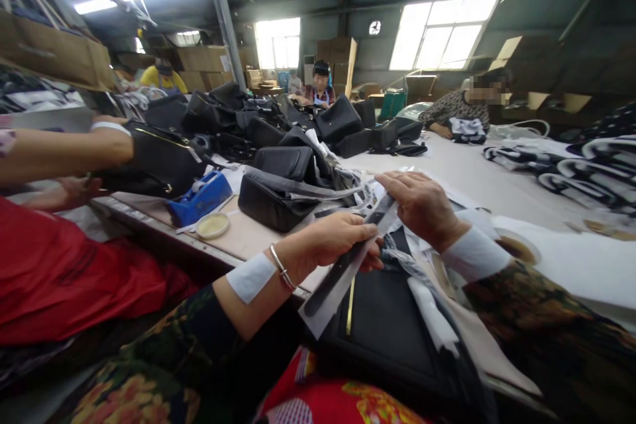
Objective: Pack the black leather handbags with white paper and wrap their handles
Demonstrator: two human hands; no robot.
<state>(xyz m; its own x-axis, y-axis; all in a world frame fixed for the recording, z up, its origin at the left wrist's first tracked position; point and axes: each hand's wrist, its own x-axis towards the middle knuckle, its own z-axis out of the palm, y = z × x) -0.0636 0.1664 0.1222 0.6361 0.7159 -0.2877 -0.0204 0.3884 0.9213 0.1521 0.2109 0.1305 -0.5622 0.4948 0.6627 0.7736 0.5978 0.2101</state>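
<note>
A dark bag strap (328, 293) with whitish wrapping paper along it slants across the middle of the view. Its lower end hangs over a black handbag (392, 328), which has a gold-coloured metal strip and lies at the table's edge in front of me. My left hand (342, 238) is closed round the strap, thumb on top. Farther up, my right hand (422, 207) grips the strap's upper end, fingers bent over it and partly hiding it. A second wrapped strap (415, 265) runs down the handbag's right side, with white paper round part of it.
Just beyond my hands stands another black bag (278, 189). A blue tape dispenser (201, 199) and a tape roll (212, 226) sit to the left, near a co-worker's arm (64, 152) and black bag. Bags are heaped behind; a roll (519, 248) lies right.
</note>
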